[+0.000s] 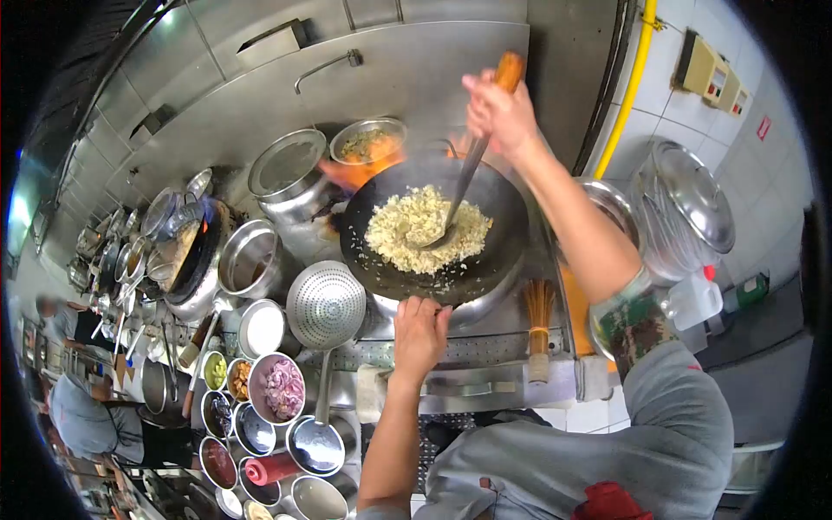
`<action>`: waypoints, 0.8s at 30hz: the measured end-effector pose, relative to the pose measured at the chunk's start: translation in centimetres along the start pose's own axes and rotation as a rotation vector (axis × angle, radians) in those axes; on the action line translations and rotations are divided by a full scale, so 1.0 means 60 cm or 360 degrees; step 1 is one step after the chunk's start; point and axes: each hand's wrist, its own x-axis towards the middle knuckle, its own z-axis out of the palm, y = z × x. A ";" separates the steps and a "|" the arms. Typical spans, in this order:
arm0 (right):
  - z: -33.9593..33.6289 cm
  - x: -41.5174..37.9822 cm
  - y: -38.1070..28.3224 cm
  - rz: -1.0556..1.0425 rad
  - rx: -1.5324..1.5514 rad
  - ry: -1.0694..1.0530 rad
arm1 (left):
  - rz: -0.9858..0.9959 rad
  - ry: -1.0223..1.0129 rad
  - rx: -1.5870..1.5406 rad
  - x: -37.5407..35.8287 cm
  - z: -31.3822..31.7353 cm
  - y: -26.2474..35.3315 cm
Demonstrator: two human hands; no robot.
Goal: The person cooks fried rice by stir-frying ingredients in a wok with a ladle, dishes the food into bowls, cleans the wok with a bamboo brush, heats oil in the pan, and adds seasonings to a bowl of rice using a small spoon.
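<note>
My right hand [496,113] is wrapped round the wooden-topped handle of a long ladle [468,178], whose bowl lies in the fried rice [416,227]. The rice sits in a big black wok [498,251] over the stove, with orange flame behind its left rim. My left hand [420,334] is at the wok's near edge, fingers bent together over the rim, thumb to the right; what lies under the fingers is hidden.
To the left are a perforated strainer [326,303], a bowl of chopped onion [282,388], several sauce and ingredient bowls and a red bottle [270,469]. A bamboo brush [538,329] stands right of the wok. Another person [87,416] is at far left.
</note>
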 end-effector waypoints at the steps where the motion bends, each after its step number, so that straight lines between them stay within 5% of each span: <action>1: 0.001 0.015 -0.016 -0.0074 0.0019 0.0003 | 0.0013 0.0045 0.0030 0.006 -0.006 0.004; 6: -0.031 0.046 0.070 0.0117 0.0344 -0.0036 | -0.0013 -0.0004 0.0161 0.011 -0.040 0.052; 8: -0.022 0.086 0.040 0.0268 0.0234 0.0051 | -0.0023 -0.0198 0.0119 0.010 -0.028 0.027; 13: 0.003 0.073 -0.086 0.0466 -0.0045 0.0034 | 0.0029 -0.0027 -0.0025 -0.019 -0.061 0.086; 19: 0.055 -0.014 -0.038 -0.0074 -0.0446 0.0259 | 0.0001 0.0102 0.0141 -0.068 0.036 0.025; 24: 0.003 -0.018 -0.091 -0.0081 -0.0170 0.0115 | 0.0127 0.0117 -0.0159 -0.146 -0.048 0.092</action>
